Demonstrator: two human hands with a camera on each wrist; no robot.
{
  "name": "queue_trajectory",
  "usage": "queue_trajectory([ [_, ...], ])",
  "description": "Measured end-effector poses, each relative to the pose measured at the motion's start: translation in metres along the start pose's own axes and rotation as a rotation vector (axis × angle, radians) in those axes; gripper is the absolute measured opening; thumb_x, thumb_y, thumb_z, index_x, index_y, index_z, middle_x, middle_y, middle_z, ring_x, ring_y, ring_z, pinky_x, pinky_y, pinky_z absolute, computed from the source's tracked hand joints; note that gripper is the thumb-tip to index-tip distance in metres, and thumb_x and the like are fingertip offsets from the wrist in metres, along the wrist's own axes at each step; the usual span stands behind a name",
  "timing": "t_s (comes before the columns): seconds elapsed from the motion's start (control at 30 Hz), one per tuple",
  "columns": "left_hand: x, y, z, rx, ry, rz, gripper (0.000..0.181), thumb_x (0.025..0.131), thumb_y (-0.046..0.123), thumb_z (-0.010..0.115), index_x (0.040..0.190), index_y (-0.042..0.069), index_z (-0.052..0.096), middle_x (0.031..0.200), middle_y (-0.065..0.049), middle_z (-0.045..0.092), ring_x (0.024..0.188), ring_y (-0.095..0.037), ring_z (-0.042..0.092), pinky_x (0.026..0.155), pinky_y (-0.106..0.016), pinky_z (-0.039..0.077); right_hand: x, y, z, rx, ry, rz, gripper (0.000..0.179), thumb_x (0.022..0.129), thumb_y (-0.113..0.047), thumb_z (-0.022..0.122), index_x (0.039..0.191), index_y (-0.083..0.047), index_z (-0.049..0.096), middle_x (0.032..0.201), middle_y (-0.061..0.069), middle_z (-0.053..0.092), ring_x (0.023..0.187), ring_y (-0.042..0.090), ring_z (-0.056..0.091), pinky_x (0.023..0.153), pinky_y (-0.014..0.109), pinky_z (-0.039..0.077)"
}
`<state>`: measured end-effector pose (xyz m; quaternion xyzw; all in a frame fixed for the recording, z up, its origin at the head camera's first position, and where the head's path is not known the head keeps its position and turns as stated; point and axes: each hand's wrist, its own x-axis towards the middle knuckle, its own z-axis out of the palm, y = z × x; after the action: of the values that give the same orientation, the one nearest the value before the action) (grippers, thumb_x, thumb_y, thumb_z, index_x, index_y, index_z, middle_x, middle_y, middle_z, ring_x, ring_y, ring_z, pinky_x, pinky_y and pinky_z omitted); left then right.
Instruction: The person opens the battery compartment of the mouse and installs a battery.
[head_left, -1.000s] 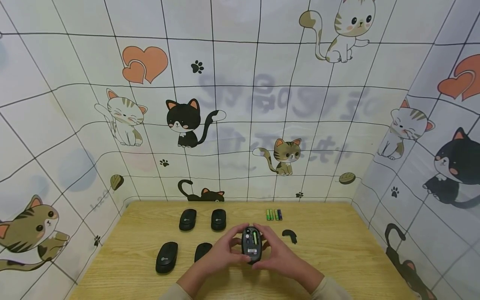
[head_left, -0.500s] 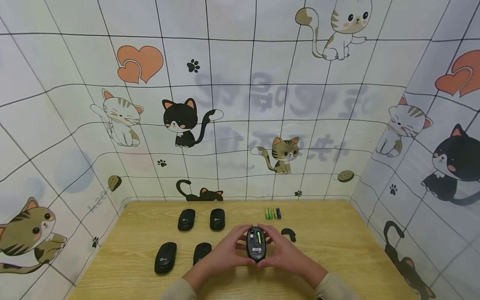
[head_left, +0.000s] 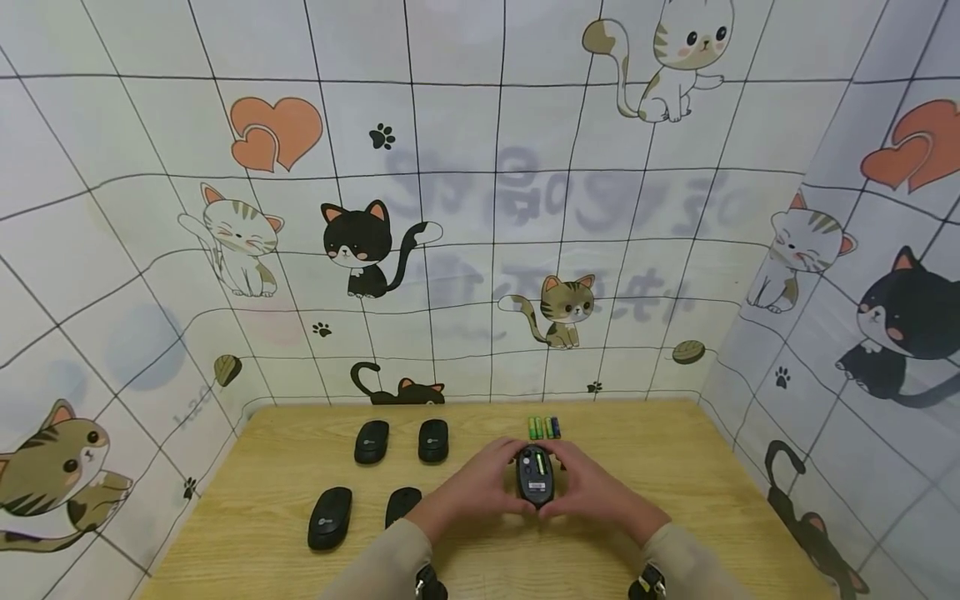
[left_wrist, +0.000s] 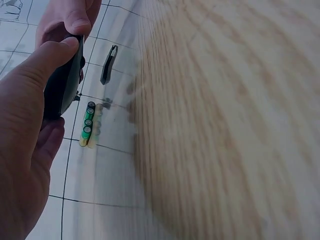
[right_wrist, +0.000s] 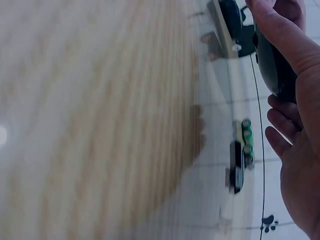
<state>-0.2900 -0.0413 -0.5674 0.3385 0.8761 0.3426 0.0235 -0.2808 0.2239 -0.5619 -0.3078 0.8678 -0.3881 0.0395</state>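
Both hands hold a black computer mouse (head_left: 536,477) above the table, its underside facing the head camera. In its open battery compartment a green battery (head_left: 541,463) shows. My left hand (head_left: 483,482) grips the mouse's left side, thumb at the near end. From the other side my right hand (head_left: 596,487) grips it the same way. Beyond the mouse, several small batteries (head_left: 543,427) lie in a row. The dark, curved battery cover (left_wrist: 108,65) lies on the table, mostly hidden behind the right hand in the head view; the right wrist view shows this cover (right_wrist: 237,167) edge-on.
Several more black mice stand on the left half of the wooden table (head_left: 262,467): a back-left mouse (head_left: 371,442), another mouse (head_left: 432,441) beside it, a near-left mouse (head_left: 330,518), and one mouse (head_left: 402,504) partly behind the left arm. A cat-print sheet (head_left: 465,250) encloses the table.
Both hands have carried the mouse to the right and farther from the body. The right hand now covers most of the battery cover in the head view. The batteries in the row have stayed put.
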Motion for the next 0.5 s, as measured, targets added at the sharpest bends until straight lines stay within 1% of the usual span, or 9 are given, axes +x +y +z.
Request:
queue_trajectory([
  [0.13,0.013,-0.001,0.006,0.039,-0.011,0.008,0.098,0.083,0.050,0.099,0.163,0.020,0.050,0.153,0.006,0.056,0.139,-0.011,0.055,0.118,-0.035,0.049,0.001,0.012,-0.005,-0.007,-0.019,0.033,0.115,0.074,-0.050,0.103,0.165,-0.012,0.045,0.161,0.010,0.052,0.146,0.033,0.050,0.114,0.059,0.051],
  [0.23,0.020,-0.002,0.010,0.059,-0.017,0.014,0.096,0.084,0.048,0.099,0.161,0.018,0.052,0.152,0.004,0.057,0.140,-0.012,0.055,0.119,-0.035,0.049,0.001,0.020,-0.007,-0.029,-0.023,0.048,0.114,0.076,-0.050,0.103,0.166,-0.011,0.044,0.159,0.012,0.052,0.144,0.035,0.051,0.114,0.061,0.049],
  [0.37,0.027,-0.003,0.013,0.081,-0.027,0.009,0.096,0.083,0.047,0.099,0.161,0.015,0.052,0.150,0.003,0.057,0.139,-0.011,0.055,0.119,-0.034,0.048,0.002,0.028,-0.008,-0.072,-0.023,0.067,0.114,0.076,-0.051,0.103,0.165,-0.009,0.045,0.158,0.014,0.053,0.144,0.037,0.052,0.117,0.064,0.045],
  [0.5,0.031,-0.005,0.016,0.092,-0.045,-0.004,0.096,0.083,0.045,0.100,0.161,0.014,0.052,0.148,0.004,0.057,0.137,-0.010,0.055,0.119,-0.032,0.048,0.004,0.032,-0.008,-0.094,-0.026,0.056,0.114,0.075,-0.051,0.103,0.163,-0.007,0.046,0.155,0.013,0.056,0.142,0.037,0.053,0.117,0.065,0.045],
])
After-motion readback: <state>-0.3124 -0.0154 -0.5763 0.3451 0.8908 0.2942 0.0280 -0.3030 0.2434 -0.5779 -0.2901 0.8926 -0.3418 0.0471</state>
